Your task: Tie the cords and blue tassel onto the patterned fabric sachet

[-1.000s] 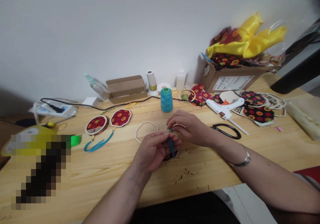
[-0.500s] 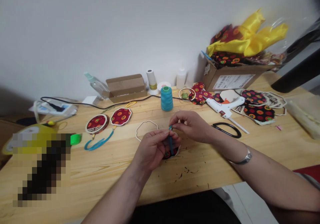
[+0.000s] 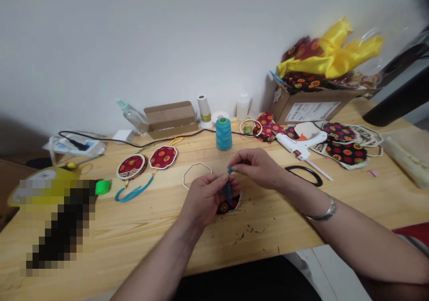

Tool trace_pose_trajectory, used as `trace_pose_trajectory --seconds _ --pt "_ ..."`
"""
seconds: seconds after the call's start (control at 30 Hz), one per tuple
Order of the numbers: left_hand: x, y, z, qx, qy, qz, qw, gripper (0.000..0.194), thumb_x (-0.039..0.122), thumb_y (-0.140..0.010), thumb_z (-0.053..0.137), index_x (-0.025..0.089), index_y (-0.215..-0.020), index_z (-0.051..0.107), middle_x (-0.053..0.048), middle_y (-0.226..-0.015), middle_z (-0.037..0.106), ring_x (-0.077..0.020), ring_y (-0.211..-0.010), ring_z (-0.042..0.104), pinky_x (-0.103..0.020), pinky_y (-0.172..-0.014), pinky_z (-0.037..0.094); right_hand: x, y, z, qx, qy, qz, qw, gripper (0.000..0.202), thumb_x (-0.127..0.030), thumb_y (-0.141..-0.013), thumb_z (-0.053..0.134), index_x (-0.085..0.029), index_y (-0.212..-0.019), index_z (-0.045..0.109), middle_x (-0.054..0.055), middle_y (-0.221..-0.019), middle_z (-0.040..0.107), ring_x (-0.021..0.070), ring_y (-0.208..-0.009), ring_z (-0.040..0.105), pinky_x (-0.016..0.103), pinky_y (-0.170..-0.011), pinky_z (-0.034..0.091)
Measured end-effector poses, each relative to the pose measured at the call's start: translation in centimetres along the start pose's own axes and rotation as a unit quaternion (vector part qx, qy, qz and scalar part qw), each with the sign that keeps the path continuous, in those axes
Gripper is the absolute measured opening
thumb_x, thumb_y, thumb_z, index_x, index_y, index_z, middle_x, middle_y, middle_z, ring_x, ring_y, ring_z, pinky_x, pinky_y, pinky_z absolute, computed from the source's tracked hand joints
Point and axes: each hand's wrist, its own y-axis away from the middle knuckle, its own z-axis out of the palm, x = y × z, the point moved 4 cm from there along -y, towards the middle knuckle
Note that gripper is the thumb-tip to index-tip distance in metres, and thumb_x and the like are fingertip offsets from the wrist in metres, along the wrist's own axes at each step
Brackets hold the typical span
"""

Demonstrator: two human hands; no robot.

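Note:
Between the thumb and fingers of my left hand (image 3: 205, 198) is a blue thread tassel (image 3: 229, 192), its strands hanging down. My right hand (image 3: 254, 167) pinches the top of the same tassel, just above the left fingertips. Below them on the table lies a dark floral fabric piece with a pale scalloped rim (image 3: 231, 205), partly hidden by the left hand. A bare scalloped wooden frame (image 3: 197, 167) rests just behind my left hand. Behind both hands stands a cone of turquoise thread (image 3: 224, 135).
Two red fabric ornaments (image 3: 164, 157) with blue tassels lie at left. To the right are a white glue gun (image 3: 300, 146), black scissors handles (image 3: 304, 175) and stacked fabric pieces (image 3: 346, 152). A cardboard box (image 3: 311, 106) full of fabric stands behind. Dark scraps (image 3: 248, 230) litter the front.
The right fingers have risen very slightly at the tassel's top, and more blue shows there. The whole view has shifted a little; both hands keep their hold.

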Motion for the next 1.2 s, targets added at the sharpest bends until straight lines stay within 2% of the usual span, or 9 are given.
trace_pose_trajectory --seconds 0.17,0.4,0.57,0.73,0.8,0.93,1.03,1.2 --pt "0.9 0.1 0.5 0.031 -0.033 -0.020 0.999 0.011 0.016 -0.069 0.069 0.005 -0.072 0.069 -0.009 -0.066 0.069 -0.0156 -0.058 0.065 -0.028 -0.064 0.054 0.4 -0.2 0.0 0.009 -0.022 0.018 1.000 0.009 -0.013 -0.069 0.059 -0.014 -0.073 0.067 0.001 -0.069 0.066 0.0119 -0.065 0.057 0.025 -0.062 0.045" --pt "1.7 -0.5 1.1 0.051 -0.075 -0.035 0.995 0.013 0.017 -0.066 0.072 0.005 -0.065 0.067 -0.011 -0.061 0.067 -0.0181 -0.057 0.065 -0.030 -0.058 0.054 0.5 -0.5 -0.4 0.030 -0.041 0.019 0.999 0.007 -0.016 -0.068 0.060 -0.015 -0.071 0.066 0.000 -0.064 0.064 0.0115 -0.061 0.056 0.025 -0.061 0.044" --pt "1.6 -1.0 1.1 0.029 -0.076 -0.011 0.997 0.015 0.019 -0.064 0.072 0.005 -0.064 0.067 -0.009 -0.057 0.066 -0.0173 -0.053 0.064 -0.029 -0.056 0.052 0.9 -0.7 -0.5 0.041 -0.036 0.022 0.998 0.007 -0.015 -0.067 0.059 -0.015 -0.070 0.065 -0.001 -0.063 0.063 0.0109 -0.059 0.055 0.025 -0.060 0.044" --pt "1.4 -1.5 0.2 0.015 -0.054 0.036 0.998 0.016 0.022 -0.062 0.073 0.008 -0.064 0.067 -0.006 -0.060 0.065 -0.0156 -0.054 0.062 -0.030 -0.060 0.050 1.2 -0.7 -0.1 0.037 -0.024 0.023 0.999 0.009 -0.015 -0.070 0.059 -0.014 -0.074 0.066 0.002 -0.070 0.066 0.0133 -0.065 0.058 0.027 -0.064 0.045" --pt "1.2 -1.7 0.1 0.002 -0.049 0.050 0.998 0.015 0.023 -0.065 0.071 0.009 -0.064 0.065 -0.005 -0.060 0.063 -0.0126 -0.052 0.059 -0.026 -0.055 0.047 1.1 -0.6 0.1 0.034 -0.016 0.016 0.999 0.009 -0.017 -0.071 0.059 -0.014 -0.075 0.066 0.003 -0.071 0.067 0.0142 -0.066 0.058 0.028 -0.064 0.046" --pt "1.0 -1.8 0.0 -0.003 -0.044 0.073 0.996 0.016 0.022 -0.068 0.068 0.009 -0.060 0.061 -0.002 -0.056 0.057 -0.0037 -0.043 0.042 -0.016 -0.042 0.032 0.8 -0.5 0.2 0.040 0.002 0.012 0.999 0.008 -0.016 -0.072 0.059 -0.015 -0.074 0.066 0.003 -0.071 0.068 0.0146 -0.066 0.059 0.027 -0.064 0.046" --pt "0.8 -1.8 -0.1 0.002 -0.054 0.075 0.996 0.019 0.023 -0.068 0.068 0.010 -0.060 0.058 0.000 -0.056 0.054 -0.0024 -0.044 0.038 -0.014 -0.040 0.023 0.7 -0.4 0.2 0.044 0.008 0.010 0.999 0.007 -0.016 -0.072 0.059 -0.015 -0.074 0.066 0.003 -0.070 0.067 0.0144 -0.066 0.059 0.027 -0.063 0.046" --pt "0.6 -1.8 -0.7 0.003 -0.123 0.094 0.988 0.022 0.031 -0.073 0.064 0.012 -0.063 0.057 0.002 -0.056 0.051 -0.0023 -0.042 0.033 -0.016 -0.040 0.019 0.7 -0.3 0.3 0.062 0.003 0.004 0.998 0.006 -0.016 -0.072 0.059 -0.016 -0.073 0.065 0.002 -0.069 0.067 0.0140 -0.065 0.058 0.027 -0.063 0.045"
